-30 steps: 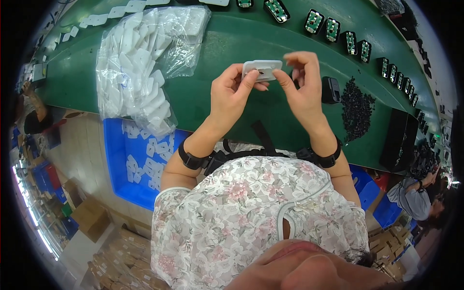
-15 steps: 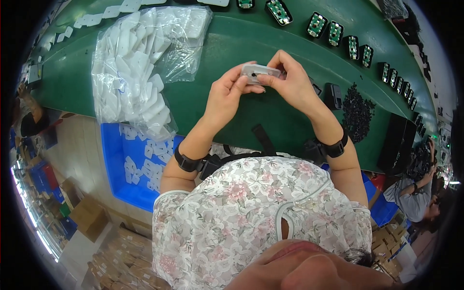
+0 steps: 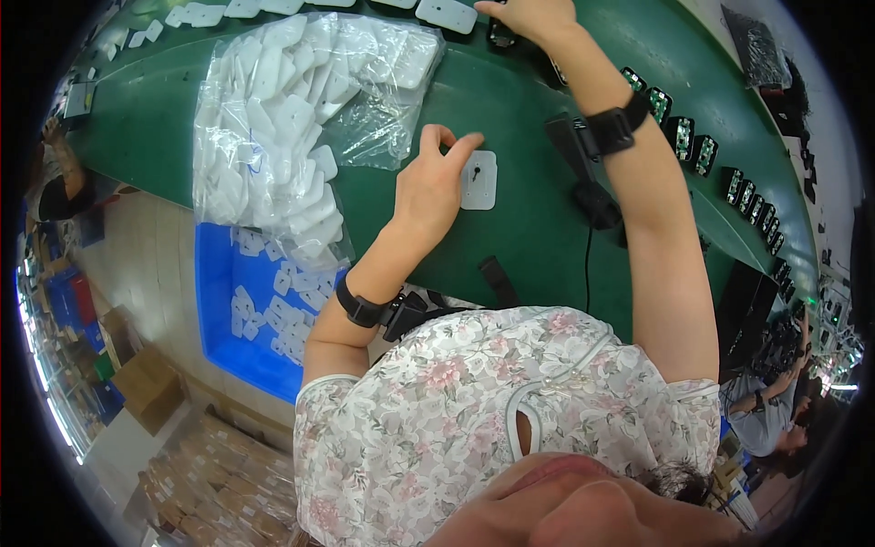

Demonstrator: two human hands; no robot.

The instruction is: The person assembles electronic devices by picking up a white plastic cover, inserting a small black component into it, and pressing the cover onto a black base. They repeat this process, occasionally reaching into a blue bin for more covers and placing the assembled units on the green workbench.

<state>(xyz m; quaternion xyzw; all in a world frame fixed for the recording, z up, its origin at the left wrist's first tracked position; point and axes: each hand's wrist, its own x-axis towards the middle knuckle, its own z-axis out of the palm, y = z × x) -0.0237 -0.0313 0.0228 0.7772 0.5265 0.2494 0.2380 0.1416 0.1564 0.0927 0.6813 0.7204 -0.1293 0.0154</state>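
A white rounded plate point(image 3: 487, 193) with a small dark piece at its middle lies flat on the green table. My left hand point(image 3: 428, 187) is right beside its left edge, thumb and forefinger apart with nothing between them. At the top edge of the view my right hand point(image 3: 538, 16) reaches over a black housing point(image 3: 502, 35) in the far row, its thumb by the housing's upper end. The picture's edge cuts off most of its fingers, so I cannot tell whether it grips the housing.
A clear bag of white plates point(image 3: 273, 137) lies on the left, above a blue bin point(image 3: 214, 319) with small white pieces. More white plates point(image 3: 447, 14) line the far side. Black housings with green boards point(image 3: 682, 137) curve along the right. A black corded device point(image 3: 597, 202) stands below my right forearm.
Both hands have parted from the white plate, which now lies on the table. My right hand has moved far up to the housing row. The whole view has shifted slightly.
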